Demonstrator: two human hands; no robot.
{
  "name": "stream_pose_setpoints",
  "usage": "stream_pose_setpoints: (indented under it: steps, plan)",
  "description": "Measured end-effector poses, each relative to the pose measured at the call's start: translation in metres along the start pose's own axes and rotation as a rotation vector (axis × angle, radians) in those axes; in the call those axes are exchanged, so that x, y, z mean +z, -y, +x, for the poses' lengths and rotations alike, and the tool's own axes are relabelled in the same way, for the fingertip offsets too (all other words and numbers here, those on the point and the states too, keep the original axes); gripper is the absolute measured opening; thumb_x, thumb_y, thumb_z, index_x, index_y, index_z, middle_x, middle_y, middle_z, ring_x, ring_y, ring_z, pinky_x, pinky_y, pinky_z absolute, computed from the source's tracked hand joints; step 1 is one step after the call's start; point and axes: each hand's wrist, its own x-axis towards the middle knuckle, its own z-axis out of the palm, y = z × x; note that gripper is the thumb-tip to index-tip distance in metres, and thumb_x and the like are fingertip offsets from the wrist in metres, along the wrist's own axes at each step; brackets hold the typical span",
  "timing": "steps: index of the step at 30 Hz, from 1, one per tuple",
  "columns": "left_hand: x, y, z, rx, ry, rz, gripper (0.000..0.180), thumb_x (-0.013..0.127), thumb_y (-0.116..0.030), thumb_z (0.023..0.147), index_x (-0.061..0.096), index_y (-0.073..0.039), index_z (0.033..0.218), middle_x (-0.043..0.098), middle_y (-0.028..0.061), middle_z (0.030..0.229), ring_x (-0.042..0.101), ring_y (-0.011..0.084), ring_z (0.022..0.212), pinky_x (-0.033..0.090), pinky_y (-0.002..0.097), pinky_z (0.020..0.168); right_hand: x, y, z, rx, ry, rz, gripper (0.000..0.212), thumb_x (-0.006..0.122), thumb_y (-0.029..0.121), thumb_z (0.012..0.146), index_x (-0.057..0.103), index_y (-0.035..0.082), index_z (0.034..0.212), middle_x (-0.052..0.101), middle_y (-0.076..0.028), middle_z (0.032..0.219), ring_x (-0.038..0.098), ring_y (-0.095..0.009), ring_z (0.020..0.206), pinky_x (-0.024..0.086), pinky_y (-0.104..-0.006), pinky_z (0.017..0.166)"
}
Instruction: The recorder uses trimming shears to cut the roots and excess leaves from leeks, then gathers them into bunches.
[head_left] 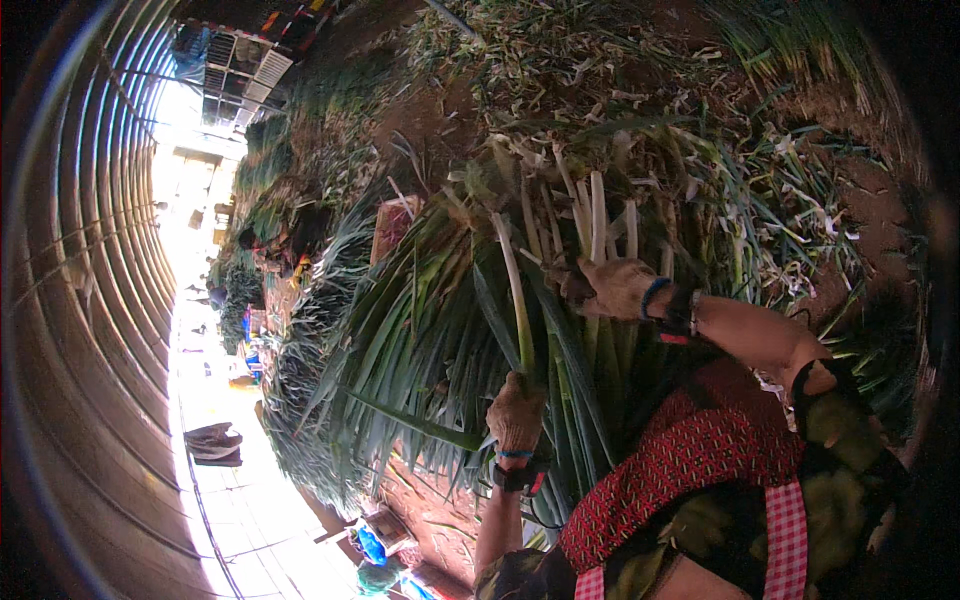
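Note:
My left hand [516, 412], in a knitted work glove, is closed around one large green onion [515, 295] where its white stalk turns green. The stalk points away from me, and its long leaves trail below the fist. To the right, my gloved right hand [622, 287] has its fingers curled together beside the white stalks [597, 215] of other green onions. What its dark, shadowed fingertips hold cannot be made out. Beneath both hands lies a thick heap of green onions [420, 310], leaves spread toward me and to the left.
Stripped leaves and peelings [790, 210] litter the ground at the right and far side. More green onion piles [310, 370] line the left. A reddish box [392, 228] stands behind the heap. Curved ribs of a tunnel cover [100, 300] rise at far left.

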Motion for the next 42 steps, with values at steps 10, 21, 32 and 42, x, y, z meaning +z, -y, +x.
stream_pose_setpoints:
  steps: [10, 21, 32, 42]
  plan:
    - [-0.005, -0.017, -0.027, 0.056, 0.058, -0.157, 0.031, 0.069, -0.031, 0.082, 0.058, -0.009, 0.101, 0.067, 0.0165, 0.09, 0.066, 0.0405, 0.087, 0.05, 0.0491, 0.07, -0.03, -0.01, 0.016, 0.127, 0.151, 0.388, 0.096, 0.05, 0.069, 0.089, 0.033, -0.01, 0.141, 0.064, -0.028, 0.082, 0.067, -0.035, 0.07, 0.056, -0.0485, 0.06]
    - [-0.062, 0.109, 0.172, 0.292, -0.491, 0.398, 0.04, 0.076, -0.033, 0.075, 0.064, -0.008, 0.104, 0.065, 0.014, 0.103, 0.064, 0.0336, 0.091, 0.053, 0.0463, 0.075, -0.062, 0.008, -0.092, 0.223, 0.041, 0.646, 0.091, 0.071, 0.046, 0.085, 0.025, 0.002, 0.15, 0.064, -0.021, 0.113, 0.067, -0.033, 0.097, 0.054, -0.0426, 0.082]
    - [-0.074, 0.171, 0.276, 0.067, -0.16, 0.759, 0.041, 0.075, -0.03, 0.074, 0.06, -0.012, 0.108, 0.067, 0.0154, 0.098, 0.067, 0.0331, 0.094, 0.056, 0.0436, 0.078, 0.035, 0.021, -0.096, 0.238, -0.107, 0.572, 0.068, 0.068, 0.03, 0.089, 0.036, 0.002, 0.142, 0.061, -0.014, 0.115, 0.061, -0.028, 0.097, 0.053, -0.0407, 0.083]
    - [-0.085, 0.094, 0.185, 0.066, 0.129, 0.198, 0.042, 0.072, -0.03, 0.074, 0.062, -0.009, 0.109, 0.069, 0.0206, 0.096, 0.068, 0.0364, 0.093, 0.053, 0.0427, 0.079, 0.035, 0.002, -0.096, 0.131, -0.217, 1.116, 0.084, 0.073, 0.027, 0.085, 0.026, 0.007, 0.151, 0.066, -0.013, 0.103, 0.064, -0.036, 0.092, 0.052, -0.0469, 0.078]
